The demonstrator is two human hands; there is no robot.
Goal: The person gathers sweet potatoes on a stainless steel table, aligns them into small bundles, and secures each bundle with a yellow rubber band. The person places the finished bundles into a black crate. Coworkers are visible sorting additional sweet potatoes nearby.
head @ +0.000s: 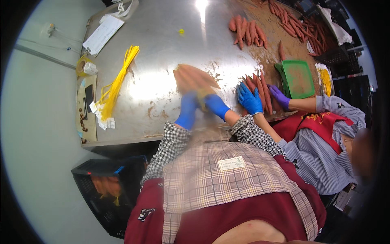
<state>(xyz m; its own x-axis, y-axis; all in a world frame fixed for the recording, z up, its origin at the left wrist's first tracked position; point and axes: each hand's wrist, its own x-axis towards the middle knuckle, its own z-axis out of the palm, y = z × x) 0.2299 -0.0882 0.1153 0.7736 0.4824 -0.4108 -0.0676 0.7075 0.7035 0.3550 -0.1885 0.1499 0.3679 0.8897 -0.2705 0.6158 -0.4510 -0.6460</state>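
Observation:
Several sweet potatoes (195,77) lie in a bunch on the metal table in front of me, inside what looks like yellow netting (203,94) gathered at the near end. My left hand (188,106), in a blue glove, grips the near left of this bunch. From the right, my right hand (215,106), also blue-gloved, closes on the gathered netting. Motion blur hides the fingers and the exact grip. To the left on the table is a bundle of yellow net sleeves (120,80) with white tags (105,122) at its lower end.
At my right, a co-worker's blue-gloved hand (250,98) and purple-gloved hand (279,97) flank more sweet potatoes (259,88). Beyond are a green tray (298,79) and a sweet potato pile (248,32). A clipboard (103,35) and phone (89,97) lie left; a black crate (100,210) stands below.

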